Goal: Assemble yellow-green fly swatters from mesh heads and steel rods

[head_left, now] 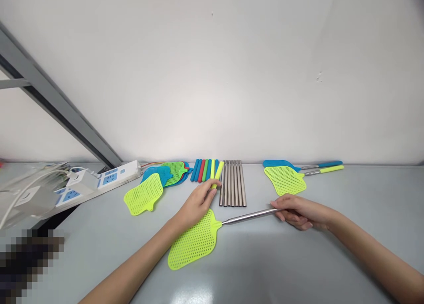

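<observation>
Wall (232,74), pale and lightly scuffed, rises behind a grey tabletop (265,268). A long white power strip (127,172) with blue socket faces lies at the left. Front and centre, a yellow-green fly swatter (195,242) slants across the tabletop, its perforated head partly covered by the left forearm; the right hand (294,212) grasps the bare end of its steel rod (250,216). Farther right, a blue swatter (281,163) and a yellow-green swatter (285,180) lie side by side, both with coloured grips. Between the power strip and the middle, loose swatter heads overlap: yellow-green (144,194), blue (155,174) and green (174,172). Steel rods (233,185) stand in a row right of centre, lying flat and parallel. Just left of them is a row of blue, red, green and yellow handle grips (200,170). The left hand (200,200) pinches one yellow grip (218,169) near its lower end; whether it is lifted clear I cannot tell.
</observation>
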`<state>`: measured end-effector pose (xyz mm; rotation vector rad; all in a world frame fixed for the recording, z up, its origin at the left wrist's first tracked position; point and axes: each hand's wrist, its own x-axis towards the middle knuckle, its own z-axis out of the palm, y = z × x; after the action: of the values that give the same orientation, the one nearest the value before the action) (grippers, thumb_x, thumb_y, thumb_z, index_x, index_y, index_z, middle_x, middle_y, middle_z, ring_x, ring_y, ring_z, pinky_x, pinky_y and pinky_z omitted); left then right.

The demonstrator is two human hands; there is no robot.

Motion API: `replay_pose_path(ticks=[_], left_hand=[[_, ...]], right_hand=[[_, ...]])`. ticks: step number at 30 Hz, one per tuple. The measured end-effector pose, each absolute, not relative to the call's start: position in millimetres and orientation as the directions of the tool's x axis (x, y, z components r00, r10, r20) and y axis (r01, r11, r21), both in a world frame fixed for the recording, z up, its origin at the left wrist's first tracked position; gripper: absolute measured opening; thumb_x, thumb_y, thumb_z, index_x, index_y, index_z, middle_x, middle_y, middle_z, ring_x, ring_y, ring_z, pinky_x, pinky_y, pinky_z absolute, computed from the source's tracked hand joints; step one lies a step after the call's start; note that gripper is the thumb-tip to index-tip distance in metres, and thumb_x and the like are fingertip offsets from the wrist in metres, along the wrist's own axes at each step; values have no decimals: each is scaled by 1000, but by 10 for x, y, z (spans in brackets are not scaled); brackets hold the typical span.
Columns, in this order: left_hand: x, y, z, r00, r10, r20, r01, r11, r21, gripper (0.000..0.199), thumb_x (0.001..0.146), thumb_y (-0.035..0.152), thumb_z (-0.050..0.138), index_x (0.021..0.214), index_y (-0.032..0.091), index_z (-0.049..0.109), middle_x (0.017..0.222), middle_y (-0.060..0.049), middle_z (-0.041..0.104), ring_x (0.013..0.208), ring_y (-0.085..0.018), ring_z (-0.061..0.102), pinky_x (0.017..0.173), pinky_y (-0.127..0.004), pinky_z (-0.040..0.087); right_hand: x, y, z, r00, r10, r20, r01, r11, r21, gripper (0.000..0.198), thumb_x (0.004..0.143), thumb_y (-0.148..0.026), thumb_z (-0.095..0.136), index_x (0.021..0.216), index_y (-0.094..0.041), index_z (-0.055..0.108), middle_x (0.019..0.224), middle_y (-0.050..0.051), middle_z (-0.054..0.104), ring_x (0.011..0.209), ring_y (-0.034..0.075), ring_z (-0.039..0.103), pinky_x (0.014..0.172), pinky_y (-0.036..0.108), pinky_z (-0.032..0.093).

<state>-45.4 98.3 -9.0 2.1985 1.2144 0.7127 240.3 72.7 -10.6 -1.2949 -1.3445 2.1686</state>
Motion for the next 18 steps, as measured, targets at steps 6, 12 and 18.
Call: replay_pose_path(ticks=[6, 12, 18], left_hand=[[-465, 999, -102, 498, 848, 181, 567, -477, 672, 28, 85, 33, 27, 106, 25, 44, 110, -1, 51, 102, -16, 45, 88, -29, 34], [-452, 979, -100, 457, 870, 183, 604, -455, 655, 28, 85, 32, 25, 106, 24, 42, 107, -2, 51, 97, -16, 47, 86, -30, 34], [-455, 954, -106, 428, 878, 214, 601, -453, 659, 29, 85, 32, 24, 106, 23, 42, 107, -3, 51, 98, -17, 47, 86, -31, 34]], right_hand=[[2409, 734, -121, -563, 618, -548, 203, -540, -817, 34, 75, -43, 45, 60, -13, 49, 37, -9, 26, 31, 1, 12, 28, 17, 8], [2402, 728, -123, -540, 630, -558, 204, -546, -813, 35, 74, -45, 45, 61, -13, 49, 37, -9, 26, 31, 1, 13, 28, 16, 9], [2354, 706, -95, -445, 684, -578, 209, -548, -810, 36, 73, -49, 45, 64, -14, 49, 35, -9, 27, 30, 2, 14, 28, 16, 8]])
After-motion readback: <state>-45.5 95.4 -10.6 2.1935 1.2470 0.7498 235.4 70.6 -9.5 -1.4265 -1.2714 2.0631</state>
